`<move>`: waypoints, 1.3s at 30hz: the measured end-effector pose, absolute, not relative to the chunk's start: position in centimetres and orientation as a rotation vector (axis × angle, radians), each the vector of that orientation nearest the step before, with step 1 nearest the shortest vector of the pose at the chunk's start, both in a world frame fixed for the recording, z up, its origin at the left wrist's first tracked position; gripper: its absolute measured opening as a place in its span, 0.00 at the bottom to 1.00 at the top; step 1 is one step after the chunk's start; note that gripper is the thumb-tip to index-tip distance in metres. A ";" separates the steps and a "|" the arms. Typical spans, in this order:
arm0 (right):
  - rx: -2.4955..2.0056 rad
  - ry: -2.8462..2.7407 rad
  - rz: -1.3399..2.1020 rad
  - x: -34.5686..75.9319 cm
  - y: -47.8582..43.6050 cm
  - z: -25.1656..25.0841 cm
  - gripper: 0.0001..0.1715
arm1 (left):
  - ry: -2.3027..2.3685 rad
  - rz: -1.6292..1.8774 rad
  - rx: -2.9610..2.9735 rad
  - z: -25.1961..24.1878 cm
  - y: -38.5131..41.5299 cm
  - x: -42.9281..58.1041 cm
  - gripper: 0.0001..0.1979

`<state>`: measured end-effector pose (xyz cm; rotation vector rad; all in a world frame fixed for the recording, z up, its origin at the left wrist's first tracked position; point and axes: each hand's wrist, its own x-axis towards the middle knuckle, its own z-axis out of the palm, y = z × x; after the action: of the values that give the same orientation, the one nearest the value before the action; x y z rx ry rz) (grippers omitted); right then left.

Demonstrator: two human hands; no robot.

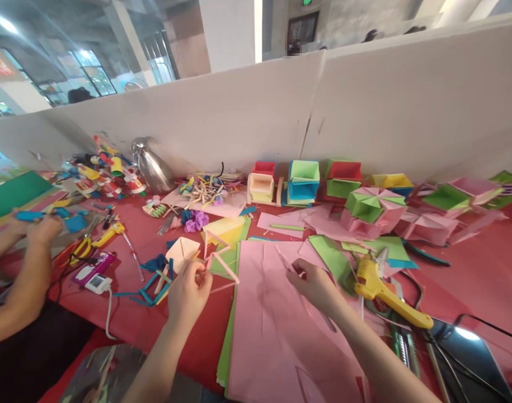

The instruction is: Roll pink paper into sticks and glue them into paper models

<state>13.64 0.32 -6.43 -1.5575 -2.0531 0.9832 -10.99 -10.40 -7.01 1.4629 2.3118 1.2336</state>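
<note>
In the head view my left hand (190, 290) pinches a folded pink paper strip (227, 265), bent into an open angular frame. Beyond the fingertips its corners spread above the table and the edge of the paper stack. My right hand (315, 284) is closed over the large pink paper sheets (256, 347), its thumb and fingers together at the end of a thin pink strip (283, 258). Green sheets show from under the pink ones on the left. Near my left hand lie a cream paper piece (182, 253) and several blue paper strips (145, 293).
Right of my right arm lie a yellow glue gun (381, 291) and a dark tablet-like device (474, 358). Folded paper boxes (304, 182) and a metal jug (151, 165) line the white partition (222, 120). At left, a co-worker's hands (43, 228) handle blue pieces beside a power strip (92, 268).
</note>
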 end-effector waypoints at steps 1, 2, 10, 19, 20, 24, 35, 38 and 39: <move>-1.532 -2.020 1.052 14.0 0.1 -5.9 0.08 | 2.246 1.288 1.413 -7.0 -10.2 -10.3 0.04; -1.506 -1.983 1.123 14.3 -0.1 -5.4 0.08 | 2.184 1.319 1.376 -7.0 -9.9 -9.5 0.05; -1.364 -1.714 1.398 15.5 -1.6 -3.8 0.19 | 1.575 1.113 1.322 -5.9 -7.0 -5.4 0.09; -1.312 -1.769 1.429 14.6 -1.8 -5.3 0.08 | 1.242 0.843 1.230 -2.9 -5.4 -4.8 0.15; -1.318 -1.762 1.440 14.5 -1.8 -5.6 0.08 | 1.187 0.836 1.185 -2.9 -5.2 -4.8 0.17; -1.382 -1.709 1.463 14.3 -2.0 -7.0 0.08 | 0.880 0.803 1.117 -4.3 -4.6 -4.8 0.30; -1.467 -1.690 1.476 14.5 -2.4 -7.7 0.05 | 0.985 0.529 1.867 -8.3 -6.2 -4.8 0.48; -1.491 -1.737 1.431 14.3 -2.5 -7.5 0.04 | 1.123 0.609 1.953 -9.0 -6.2 -4.3 0.39; -1.493 -1.759 1.408 14.3 -2.5 -7.4 0.04 | 1.143 0.645 1.939 -9.1 -6.2 -4.1 0.36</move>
<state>14.35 -2.52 -7.41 -1.4933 -1.7592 1.4082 -4.12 -6.18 -9.12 1.9393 1.1433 0.6446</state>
